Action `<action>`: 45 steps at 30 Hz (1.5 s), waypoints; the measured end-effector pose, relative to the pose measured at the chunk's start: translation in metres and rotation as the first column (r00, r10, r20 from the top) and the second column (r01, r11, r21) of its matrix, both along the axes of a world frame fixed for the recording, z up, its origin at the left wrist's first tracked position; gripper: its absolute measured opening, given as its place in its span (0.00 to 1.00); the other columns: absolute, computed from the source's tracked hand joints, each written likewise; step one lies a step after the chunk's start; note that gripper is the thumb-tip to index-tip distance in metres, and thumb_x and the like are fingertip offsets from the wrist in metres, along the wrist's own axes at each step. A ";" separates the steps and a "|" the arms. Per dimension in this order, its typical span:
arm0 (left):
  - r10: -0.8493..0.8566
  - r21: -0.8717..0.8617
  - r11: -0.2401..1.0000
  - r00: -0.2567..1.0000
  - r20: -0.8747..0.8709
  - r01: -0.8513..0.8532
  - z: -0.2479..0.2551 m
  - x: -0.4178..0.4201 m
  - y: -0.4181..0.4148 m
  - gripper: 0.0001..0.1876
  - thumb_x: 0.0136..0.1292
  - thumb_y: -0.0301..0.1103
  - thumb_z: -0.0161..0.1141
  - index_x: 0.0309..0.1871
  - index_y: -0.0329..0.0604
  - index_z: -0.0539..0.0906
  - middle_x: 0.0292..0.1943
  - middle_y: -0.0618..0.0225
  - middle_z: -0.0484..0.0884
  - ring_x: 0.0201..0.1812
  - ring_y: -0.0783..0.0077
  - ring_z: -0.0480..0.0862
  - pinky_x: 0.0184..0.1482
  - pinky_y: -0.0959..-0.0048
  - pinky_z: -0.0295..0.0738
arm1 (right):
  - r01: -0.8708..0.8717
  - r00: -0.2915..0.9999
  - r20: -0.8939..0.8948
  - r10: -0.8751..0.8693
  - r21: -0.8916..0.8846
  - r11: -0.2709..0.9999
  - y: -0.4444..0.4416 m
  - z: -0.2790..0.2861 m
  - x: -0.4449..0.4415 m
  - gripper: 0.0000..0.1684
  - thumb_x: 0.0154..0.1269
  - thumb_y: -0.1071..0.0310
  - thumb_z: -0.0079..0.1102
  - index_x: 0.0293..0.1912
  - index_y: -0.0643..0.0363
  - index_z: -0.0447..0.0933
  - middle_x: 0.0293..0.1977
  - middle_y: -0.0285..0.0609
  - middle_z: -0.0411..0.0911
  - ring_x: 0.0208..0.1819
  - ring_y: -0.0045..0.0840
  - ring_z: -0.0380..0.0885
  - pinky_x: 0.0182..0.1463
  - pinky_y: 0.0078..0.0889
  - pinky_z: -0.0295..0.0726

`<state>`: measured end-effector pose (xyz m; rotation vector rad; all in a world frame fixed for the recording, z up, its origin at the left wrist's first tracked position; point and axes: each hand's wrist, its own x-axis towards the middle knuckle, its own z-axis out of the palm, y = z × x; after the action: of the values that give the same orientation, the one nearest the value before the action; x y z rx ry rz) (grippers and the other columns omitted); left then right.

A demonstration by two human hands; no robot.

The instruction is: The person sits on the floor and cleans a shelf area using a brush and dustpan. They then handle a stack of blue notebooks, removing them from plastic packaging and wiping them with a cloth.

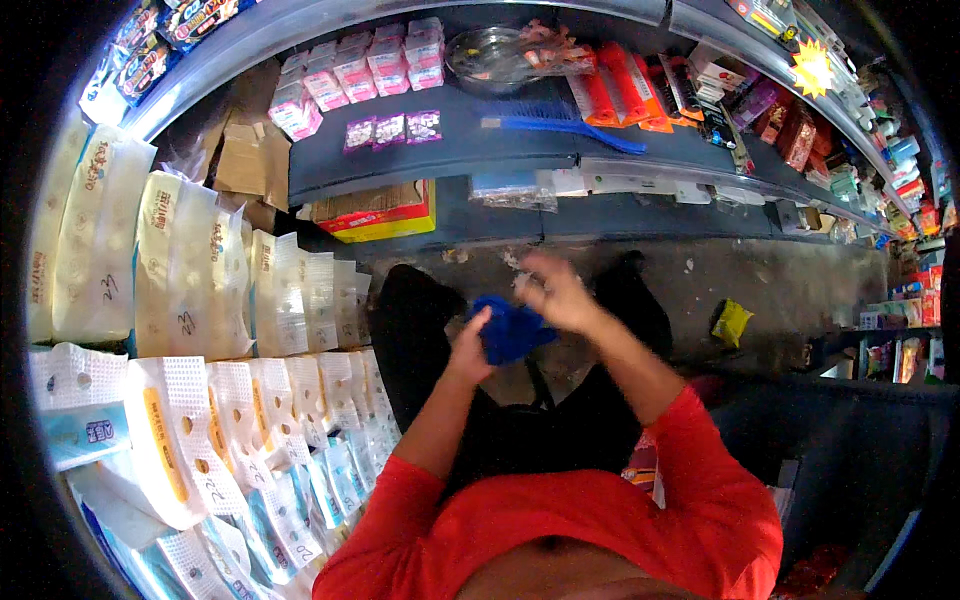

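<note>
A bunched blue cloth (508,334) is in my left hand (474,345), whose thumb presses on its near left side. My right hand (559,292) is just above and right of the cloth, its fingers curled and blurred by motion. Whether it touches the cloth or pinches something small cannot be made out. Both hands are between my dark-clad knees, over the floor. Ahead on the shelf (465,142) lie a blue long-handled brush (562,127), a round clear-looking bowl (491,64), and small pink-and-white packs (367,71) in stacked rows.
White-and-blue tissue packs (277,450) and cream packs (187,262) are stacked closely on my left. A red-and-yellow carton (382,210) is on the lower shelf. Orange-carded goods (622,86) lie right of the bowl. A yellow wrapper (732,322) lies on the floor (675,292).
</note>
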<state>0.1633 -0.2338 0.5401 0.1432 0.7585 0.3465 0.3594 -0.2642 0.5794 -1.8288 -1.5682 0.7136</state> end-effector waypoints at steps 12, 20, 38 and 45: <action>0.128 -0.141 0.986 0.942 0.309 -0.088 0.022 -0.006 0.004 0.26 0.64 0.47 0.49 0.62 0.43 0.67 0.60 0.56 0.69 0.60 0.52 0.69 0.62 0.51 0.60 | 0.268 0.253 0.877 -0.408 0.342 0.901 0.185 -0.062 0.220 0.43 0.52 0.71 0.53 0.66 0.63 0.48 0.53 0.55 0.67 0.55 0.47 0.66 0.59 0.47 0.65; 0.359 0.046 0.914 0.855 0.373 -0.404 0.036 -0.021 0.052 0.31 0.64 0.57 0.45 0.65 0.49 0.63 0.63 0.61 0.66 0.64 0.54 0.63 0.66 0.50 0.51 | 0.169 0.676 0.698 -0.234 0.162 0.972 0.139 0.019 0.174 0.32 0.55 0.65 0.49 0.62 0.57 0.61 0.45 0.57 0.71 0.44 0.48 0.73 0.46 0.45 0.76; 0.448 0.901 -0.111 0.831 -0.331 0.419 0.103 -0.070 0.079 0.20 0.57 0.18 0.47 0.55 0.35 0.71 0.51 0.62 0.75 0.53 0.67 0.73 0.56 0.70 0.65 | -0.133 0.806 -0.584 -0.095 -0.335 0.933 -0.094 0.076 -0.010 0.25 0.65 0.52 0.52 0.57 0.56 0.69 0.30 0.33 0.75 0.31 0.15 0.71 0.31 0.20 0.72; 0.375 0.825 0.556 0.916 -0.141 -0.100 0.139 -0.054 0.071 0.17 0.59 0.22 0.50 0.53 0.39 0.74 0.47 0.65 0.78 0.46 0.69 0.78 0.49 0.71 0.72 | -0.101 0.950 -0.305 0.067 -0.095 0.990 -0.111 0.091 -0.012 0.24 0.62 0.55 0.57 0.53 0.59 0.72 0.43 0.44 0.79 0.44 0.25 0.76 0.53 0.30 0.71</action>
<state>0.1094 -0.1632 0.6788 1.0021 0.8799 0.9558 0.3474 -0.3747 0.6700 -1.6423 -1.4342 1.0832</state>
